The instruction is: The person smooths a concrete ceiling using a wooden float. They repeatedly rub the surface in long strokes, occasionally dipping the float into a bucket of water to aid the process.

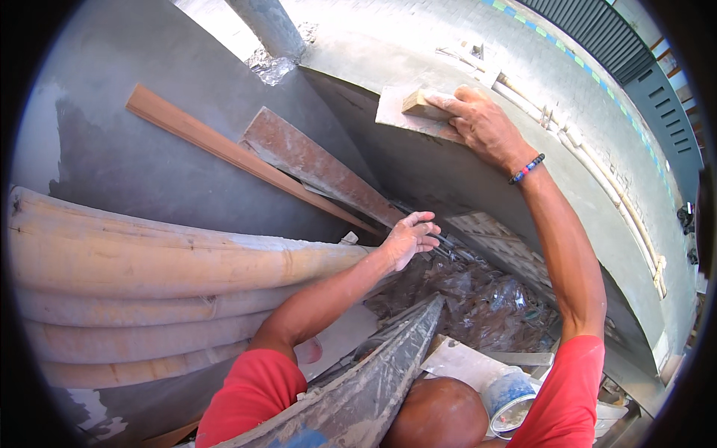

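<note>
My right hand (489, 127) is closed round the wooden handle of a plastering trowel (390, 110). The trowel's flat, pale, mortar-smeared plate lies at the top edge of a grey cement wall (463, 175); whether it presses on the surface, I cannot tell. A beaded bracelet circles that wrist. My left hand (407, 240) hangs in mid-air near the middle of the view, dusted with cement. Its fingers are apart and slightly bent, with nothing in them. Behind that hand, the lower end of a reddish-brown board (314, 160) slants down.
Thick bamboo poles (164, 250) run across the left. A wooden strip (216, 149) leans beside the board. Crumpled plastic sheeting (478, 299) lies below. A paint-stained bucket (511, 399) and a cement-caked grey edge (373, 381) are close to my knee. Pale pipes (597, 160) lie beyond the wall.
</note>
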Action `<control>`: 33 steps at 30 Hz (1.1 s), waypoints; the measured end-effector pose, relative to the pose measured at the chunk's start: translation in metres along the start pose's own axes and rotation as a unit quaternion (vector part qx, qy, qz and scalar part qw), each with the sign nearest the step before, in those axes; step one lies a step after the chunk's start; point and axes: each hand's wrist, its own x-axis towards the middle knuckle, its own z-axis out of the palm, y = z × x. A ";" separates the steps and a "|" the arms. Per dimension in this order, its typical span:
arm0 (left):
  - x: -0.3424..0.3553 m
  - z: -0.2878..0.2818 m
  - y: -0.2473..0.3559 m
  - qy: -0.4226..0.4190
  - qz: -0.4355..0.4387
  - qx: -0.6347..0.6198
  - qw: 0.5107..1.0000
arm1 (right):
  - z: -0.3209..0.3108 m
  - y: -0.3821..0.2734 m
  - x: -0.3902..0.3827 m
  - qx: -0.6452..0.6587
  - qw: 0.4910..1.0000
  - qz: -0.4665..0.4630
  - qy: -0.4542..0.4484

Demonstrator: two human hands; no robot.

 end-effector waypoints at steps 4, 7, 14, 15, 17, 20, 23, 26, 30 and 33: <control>0.001 -0.002 -0.002 0.007 -0.014 0.003 1.000 | -0.016 0.046 0.012 -0.046 0.995 0.089 0.009; 0.003 0.000 -0.001 0.009 -0.017 0.007 1.000 | -0.024 0.058 0.018 -0.052 0.990 0.101 0.088; 0.001 0.011 -0.004 -0.002 -0.029 0.017 0.999 | 0.014 -0.009 0.026 -0.005 1.000 0.014 -0.003; 0.002 0.011 -0.006 -0.001 -0.028 0.015 1.000 | 0.017 -0.008 0.029 -0.033 0.999 0.022 -0.012; 0.002 0.016 -0.006 -0.003 -0.032 0.021 0.999 | 0.006 0.015 0.043 -0.056 0.993 0.101 0.019; 0.004 0.020 -0.004 -0.007 -0.033 0.026 0.999 | 0.000 0.021 0.060 -0.040 0.987 0.138 0.071; 0.005 0.023 -0.006 -0.007 -0.024 0.017 1.000 | 0.020 -0.009 0.066 0.018 0.998 0.034 0.052; 0.005 0.028 -0.007 -0.016 -0.022 0.025 0.999 | 0.038 -0.024 0.068 0.002 1.000 0.009 0.014; 0.007 0.039 -0.006 -0.035 -0.027 0.024 0.999 | 0.032 0.014 0.088 -0.069 0.990 0.107 0.054; 0.011 0.038 -0.007 -0.036 -0.023 0.011 0.999 | 0.025 -0.001 0.101 -0.034 0.990 0.085 0.104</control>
